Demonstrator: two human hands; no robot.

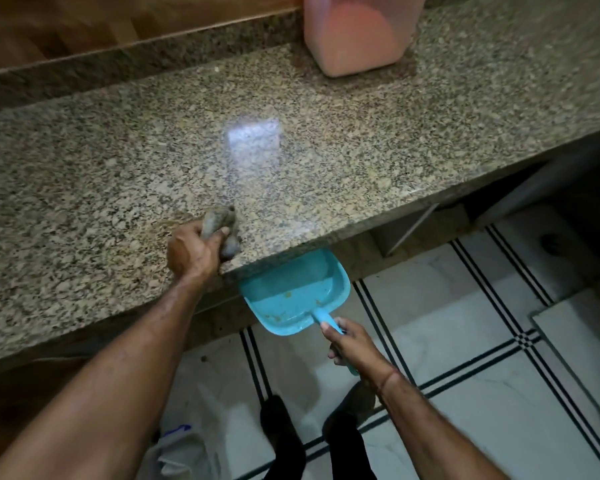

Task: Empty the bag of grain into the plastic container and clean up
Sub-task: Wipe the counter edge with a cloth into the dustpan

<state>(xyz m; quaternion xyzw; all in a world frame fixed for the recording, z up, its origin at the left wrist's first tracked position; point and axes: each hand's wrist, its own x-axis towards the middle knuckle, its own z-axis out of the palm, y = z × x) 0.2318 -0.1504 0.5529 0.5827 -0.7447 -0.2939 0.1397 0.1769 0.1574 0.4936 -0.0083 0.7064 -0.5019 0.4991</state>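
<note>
Nearest the camera, on the white tiled floor [465, 410] with its dark double lines, a crumpled white bag [177, 452] lies by the person's dark-clad feet at the lower left. Above it the right hand [349, 344] has its grip clenched around the handle of a turquoise dustpan [291, 292], holding the pan just under the front edge of the speckled granite bench [118, 168], its open mouth tucked beneath the overhang. A few small brownish specks sit inside the pan. The left hand [193, 252] rests on the bench right at that edge, directly above the pan, its grip closed on a bunched grey cloth [222, 230] pressed against the stone. A faint streak of fine debris shows on the surface just left of the cloth. A pale patch of reflected light lies further back on the bench. At the far side, against the raised back ledge, stands the translucent plastic container [357, 32], filled with pinkish-orange grain, well apart from both hands.
</note>
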